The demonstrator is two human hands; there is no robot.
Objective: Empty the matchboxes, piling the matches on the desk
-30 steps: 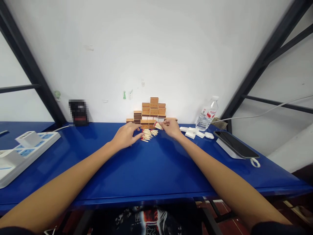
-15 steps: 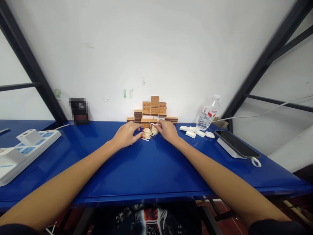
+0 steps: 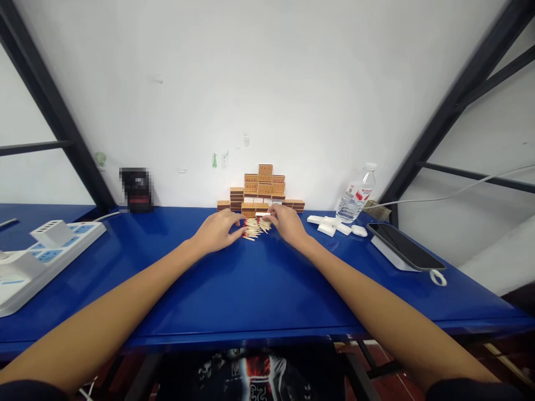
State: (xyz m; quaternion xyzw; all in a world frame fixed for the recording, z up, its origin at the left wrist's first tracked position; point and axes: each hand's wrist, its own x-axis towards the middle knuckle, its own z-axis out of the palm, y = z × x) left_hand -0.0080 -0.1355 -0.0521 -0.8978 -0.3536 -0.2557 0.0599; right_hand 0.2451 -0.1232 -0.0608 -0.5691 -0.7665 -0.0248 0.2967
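Observation:
A loose pile of red-tipped matches [image 3: 256, 228] lies on the blue table between my hands. My left hand [image 3: 216, 230] rests at the pile's left side, thumb and fingers apart, the fingertips beside the red heads. Pinched between the thumb and fingers of my right hand [image 3: 287, 223] is a small white matchbox tray [image 3: 262, 214], just above the back of the pile. What is inside the tray cannot be made out. Behind the matches, brown matchboxes [image 3: 264, 179] are stacked in steps against the wall.
Several white matchbox trays [image 3: 326, 229] lie to the right, beside a white earbud case [image 3: 359, 230]. A water bottle [image 3: 355, 195] and a phone [image 3: 404, 245] on a white box are farther right. At left are a power strip [image 3: 79, 245] and a black object [image 3: 137, 192].
In my right hand the white tray has turned, so its long white side now faces me. My left hand has barely moved.

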